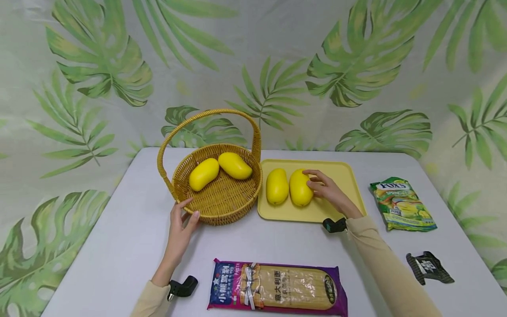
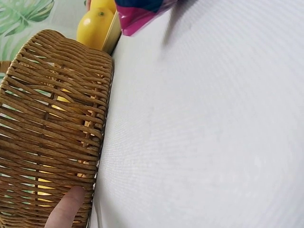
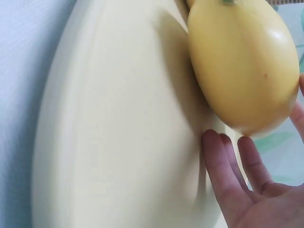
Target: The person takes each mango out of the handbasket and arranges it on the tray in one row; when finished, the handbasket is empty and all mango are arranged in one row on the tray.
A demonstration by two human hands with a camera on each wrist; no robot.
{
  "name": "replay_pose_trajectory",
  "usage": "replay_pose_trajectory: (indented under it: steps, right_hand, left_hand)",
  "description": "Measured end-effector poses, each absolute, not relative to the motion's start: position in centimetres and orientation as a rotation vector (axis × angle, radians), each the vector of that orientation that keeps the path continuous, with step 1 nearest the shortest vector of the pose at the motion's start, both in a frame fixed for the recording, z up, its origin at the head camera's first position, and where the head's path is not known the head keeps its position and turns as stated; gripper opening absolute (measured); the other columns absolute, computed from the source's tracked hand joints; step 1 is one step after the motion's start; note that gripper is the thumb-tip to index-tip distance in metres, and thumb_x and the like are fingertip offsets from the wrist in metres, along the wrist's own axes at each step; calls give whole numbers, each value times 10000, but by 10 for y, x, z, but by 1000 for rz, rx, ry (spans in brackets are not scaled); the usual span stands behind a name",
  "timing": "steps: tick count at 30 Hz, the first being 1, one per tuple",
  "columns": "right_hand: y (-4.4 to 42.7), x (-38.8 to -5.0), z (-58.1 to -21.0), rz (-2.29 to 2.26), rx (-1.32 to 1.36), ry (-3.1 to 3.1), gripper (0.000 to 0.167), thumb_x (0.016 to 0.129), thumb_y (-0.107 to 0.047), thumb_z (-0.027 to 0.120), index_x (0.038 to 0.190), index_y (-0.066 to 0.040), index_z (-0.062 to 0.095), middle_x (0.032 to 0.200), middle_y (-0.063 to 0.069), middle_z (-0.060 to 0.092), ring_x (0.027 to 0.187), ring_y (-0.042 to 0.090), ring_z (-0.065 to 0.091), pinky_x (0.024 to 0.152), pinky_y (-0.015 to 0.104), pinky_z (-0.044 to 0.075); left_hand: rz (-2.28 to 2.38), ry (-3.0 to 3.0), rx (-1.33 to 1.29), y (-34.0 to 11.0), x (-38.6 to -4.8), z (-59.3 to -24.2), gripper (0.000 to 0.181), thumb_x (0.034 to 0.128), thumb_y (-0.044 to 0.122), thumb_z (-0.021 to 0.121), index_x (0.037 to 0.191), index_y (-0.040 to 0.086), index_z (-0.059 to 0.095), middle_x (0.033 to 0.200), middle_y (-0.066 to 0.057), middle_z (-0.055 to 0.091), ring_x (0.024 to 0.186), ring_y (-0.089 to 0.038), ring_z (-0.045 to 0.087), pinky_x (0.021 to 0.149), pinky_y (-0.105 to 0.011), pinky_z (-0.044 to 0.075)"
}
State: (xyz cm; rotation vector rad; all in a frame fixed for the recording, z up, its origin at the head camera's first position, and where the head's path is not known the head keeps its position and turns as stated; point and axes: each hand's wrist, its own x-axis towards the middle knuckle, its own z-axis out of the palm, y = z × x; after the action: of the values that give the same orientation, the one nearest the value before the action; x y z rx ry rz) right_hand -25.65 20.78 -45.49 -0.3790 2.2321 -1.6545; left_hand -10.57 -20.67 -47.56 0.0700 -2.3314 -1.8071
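Note:
A woven wicker basket point(image 1: 222, 215) with a tall handle holds two yellow mangoes, a left one point(image 1: 204, 175) and a right one point(image 1: 235, 166). My left hand point(image 1: 179, 229) holds the basket's near-left rim, a finger over the edge and the thumb point(image 2: 69, 209) against the outer wall; its other fingers are partly hidden. On the yellow tray point(image 1: 332, 176) lie two more mangoes, side by side. My right hand point(image 1: 328, 191) is at the right-hand mango point(image 1: 299, 188), fingers spread along its side, not closed round it. Beside it, the other mango point(image 1: 277, 186) is untouched.
A pack of pasta point(image 1: 293, 287) lies at the table's near side. To the right of the tray are a green Fox's candy bag point(image 1: 403, 204) and a small black packet point(image 1: 429, 267). Behind the white table point(image 1: 119, 246) hangs a leaf-patterned cloth point(image 1: 277, 44).

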Motion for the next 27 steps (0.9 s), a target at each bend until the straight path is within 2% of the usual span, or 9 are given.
replay_pose_trajectory:
  steps: [7, 16, 24, 27]
  right_hand:
    - [209, -254, -450, -1635, -366, 2342, 474, 1004, -233, 514, 1422, -36, 408, 1438, 265, 337, 1275, 452, 351, 975, 554, 398]
    - [208, -251, -441, -1647, -357, 2362, 464, 980, -166, 551, 1396, -3, 425, 1415, 282, 352, 1224, 481, 403, 968, 575, 424]
    - [204, -248, -445, -1622, -367, 2318, 486, 964, -163, 583, 1388, 11, 421, 1428, 268, 336, 1244, 468, 382, 973, 535, 434]
    - [203, -247, -445, -1635, -363, 2312, 487, 963, -168, 587, 1388, 3, 422, 1417, 273, 341, 1233, 471, 390, 965, 538, 442]
  left_hand:
    - [-1823, -2328, 65, -207, -105, -475, 479, 1008, 216, 506, 1433, 73, 339, 1561, -163, 11, 1330, -440, 262, 955, -415, 466]
    - [-1808, -2331, 83, -207, -106, -475, 478, 1004, 248, 516, 1423, 83, 357, 1559, -159, 30, 1329, -410, 278, 952, -356, 470]
    - [-1779, -2336, 76, -207, -107, -476, 481, 1004, 258, 514, 1421, 70, 362, 1554, -176, 42, 1319, -418, 289, 960, -420, 463]
    - [-1779, -2337, 77, -207, -107, -477, 483, 1004, 257, 514, 1422, 72, 360, 1555, -171, 46, 1321, -412, 288, 951, -385, 474]
